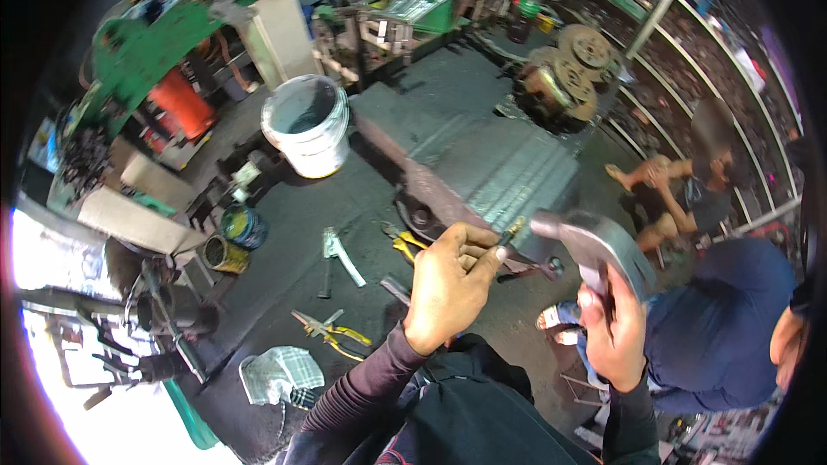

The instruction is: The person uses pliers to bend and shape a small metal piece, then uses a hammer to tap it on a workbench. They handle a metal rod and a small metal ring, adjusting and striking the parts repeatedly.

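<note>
My left hand point(450, 288) pinches a small dark rod-like piece with a brass-coloured tip point(515, 229) between thumb and fingers. Its exact kind is too small to make out. A hammer point(594, 245) is raised in my right hand point(616, 336), its grey metal head just to the right of that piece and apart from it. Below both hands' level lies a ridged grey metal plate point(517, 168). Left of my left hand, yellow-handled pliers point(401, 243) rest on the dark table, and a second yellow-handled pair point(336, 333) lies nearer to me.
A white bucket point(319, 151) stands beyond the tools, with small cans point(244, 226) to its left. A checked cloth point(280, 375) lies at the near left. Round metal parts point(568, 77) sit far right. One person point(680, 189) sits at the right; another in dark blue point(724, 327) is closer.
</note>
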Demonstrator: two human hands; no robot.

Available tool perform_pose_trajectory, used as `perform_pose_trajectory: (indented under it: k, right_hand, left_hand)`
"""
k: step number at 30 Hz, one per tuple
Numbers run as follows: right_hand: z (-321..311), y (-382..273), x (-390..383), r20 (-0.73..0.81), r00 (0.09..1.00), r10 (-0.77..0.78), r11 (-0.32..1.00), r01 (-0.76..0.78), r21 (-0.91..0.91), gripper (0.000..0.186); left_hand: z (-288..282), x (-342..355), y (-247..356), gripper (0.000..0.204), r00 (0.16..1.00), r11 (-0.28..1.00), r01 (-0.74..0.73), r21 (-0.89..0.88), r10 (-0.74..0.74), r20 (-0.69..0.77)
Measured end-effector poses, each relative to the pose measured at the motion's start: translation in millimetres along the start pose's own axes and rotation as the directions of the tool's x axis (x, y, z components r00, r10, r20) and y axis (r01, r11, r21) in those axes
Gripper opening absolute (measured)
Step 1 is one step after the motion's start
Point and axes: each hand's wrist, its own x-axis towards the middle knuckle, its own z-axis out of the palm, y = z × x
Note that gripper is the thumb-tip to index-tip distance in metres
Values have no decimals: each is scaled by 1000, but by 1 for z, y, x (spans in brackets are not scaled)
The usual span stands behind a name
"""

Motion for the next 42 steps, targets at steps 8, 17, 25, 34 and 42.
perform_pose_trajectory:
  k: [8, 17, 25, 34, 42]
  right_hand:
    - [-14, -7, 20, 91, 982, -165, 922, 186, -340, 37]
    - [4, 5, 20, 138, 978, -154, 901, 197, -387, 36]
    - [3, 10, 15, 89, 974, -206, 867, 224, -445, 35]
    - [2, 18, 19, 152, 971, -183, 911, 225, -345, 38]
    - [-9, 10, 26, 135, 974, -181, 898, 219, -382, 36]
  left_hand:
    - [21, 16, -11, 18, 990, 942, -114, 315, 134, -41]
    - [26, 16, -11, 15, 996, 977, -71, 203, 82, -46]
    - [22, 17, -12, 10, 994, 974, -103, 202, 105, 1]
    - [22, 18, -11, 10, 989, 968, -144, 206, 147, -3]
    - [21, 18, -13, 11, 994, 966, -109, 236, 112, 2]
